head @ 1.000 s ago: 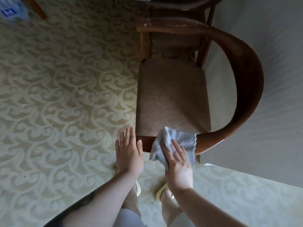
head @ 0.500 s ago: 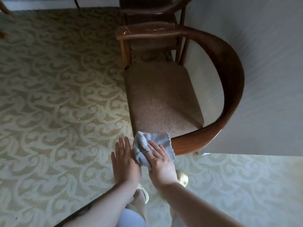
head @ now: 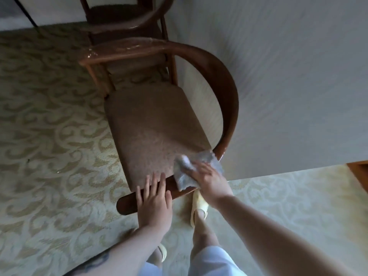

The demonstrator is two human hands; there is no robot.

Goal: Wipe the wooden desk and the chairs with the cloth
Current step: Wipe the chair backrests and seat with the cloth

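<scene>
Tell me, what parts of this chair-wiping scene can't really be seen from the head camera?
- Armrest under the cloth: covered by cloth and right hand.
- Wood beneath the left hand: hidden by the palm.
- Second chair: cut off by the top edge.
- Cloth's texture: blurred.
- Wooden piece at right: cut by the edge, unidentifiable.

cloth [head: 199, 172] motion-blurred, second chair [head: 123, 14] cropped by top edge
</scene>
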